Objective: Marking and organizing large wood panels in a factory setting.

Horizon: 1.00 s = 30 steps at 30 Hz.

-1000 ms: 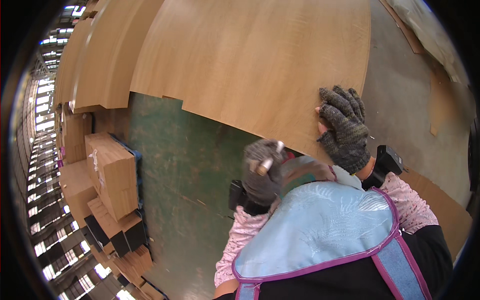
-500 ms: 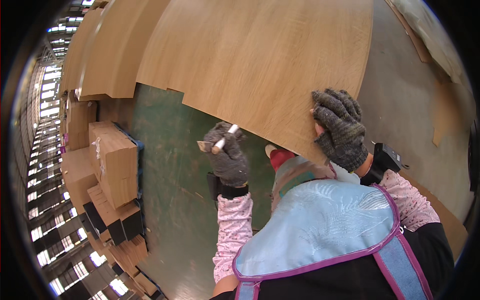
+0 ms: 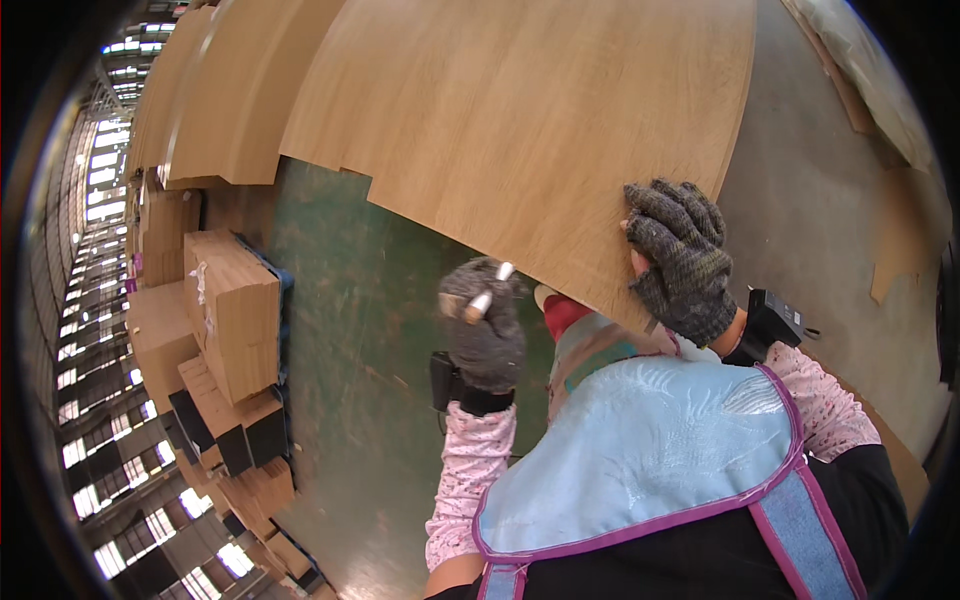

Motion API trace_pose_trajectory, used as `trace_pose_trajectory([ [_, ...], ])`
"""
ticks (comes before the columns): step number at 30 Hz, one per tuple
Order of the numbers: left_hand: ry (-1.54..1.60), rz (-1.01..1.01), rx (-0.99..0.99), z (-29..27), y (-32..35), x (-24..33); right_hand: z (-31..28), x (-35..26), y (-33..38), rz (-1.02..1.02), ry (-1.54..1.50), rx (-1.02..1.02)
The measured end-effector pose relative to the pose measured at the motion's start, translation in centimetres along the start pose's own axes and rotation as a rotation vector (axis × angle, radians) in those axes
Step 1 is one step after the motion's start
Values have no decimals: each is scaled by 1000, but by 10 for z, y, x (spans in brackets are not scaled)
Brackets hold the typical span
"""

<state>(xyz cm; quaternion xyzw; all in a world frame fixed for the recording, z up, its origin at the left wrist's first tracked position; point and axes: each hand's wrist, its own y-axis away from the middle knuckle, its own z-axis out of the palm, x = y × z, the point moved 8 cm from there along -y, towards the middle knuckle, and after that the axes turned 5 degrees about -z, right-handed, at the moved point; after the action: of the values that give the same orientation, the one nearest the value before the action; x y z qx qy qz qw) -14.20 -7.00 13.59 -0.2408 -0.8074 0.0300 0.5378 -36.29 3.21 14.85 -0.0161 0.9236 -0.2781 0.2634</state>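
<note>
A large wood-grain panel [image 3: 520, 120] stretches away in front of me, with a small notch in its left edge. My right hand [image 3: 682, 260], in a dark grey knitted glove, grips the panel at its near right corner. Its fingers are bent, and bare fingertips rest on the face. Just off the near left edge is my left hand [image 3: 485, 325], gloved alike and closed around a slim white stick-like tool [image 3: 480, 303]. One finger crosses the tool, and a tan part shows at its lower end. What kind of tool it is cannot be made out.
Stacked boards [image 3: 240, 90] stand at the far left. Below them, more board stacks [image 3: 235, 320] sit on a blue pallet. The green floor [image 3: 350, 420] lies beside my left arm. A cardboard piece [image 3: 900, 250] and plastic sheeting [image 3: 870, 70] are at the right. My foot shows under the panel.
My left hand has moved right and slightly down, closer beside the panel's near edge, turning the white tool a little. My right hand stays at the corner. The view has shifted slightly.
</note>
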Motion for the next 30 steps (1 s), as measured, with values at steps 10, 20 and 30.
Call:
trace_pose_trajectory([
  [10,-204,153,41,-3,0,6,1,0,-4,-13,-14,12],
  [20,-49,-64,232,-32,-35,-47,0,2,-2,13,-8,-9],
  [30,192,-121,12,-11,-10,-15,2,4,-3,6,0,-3],
])
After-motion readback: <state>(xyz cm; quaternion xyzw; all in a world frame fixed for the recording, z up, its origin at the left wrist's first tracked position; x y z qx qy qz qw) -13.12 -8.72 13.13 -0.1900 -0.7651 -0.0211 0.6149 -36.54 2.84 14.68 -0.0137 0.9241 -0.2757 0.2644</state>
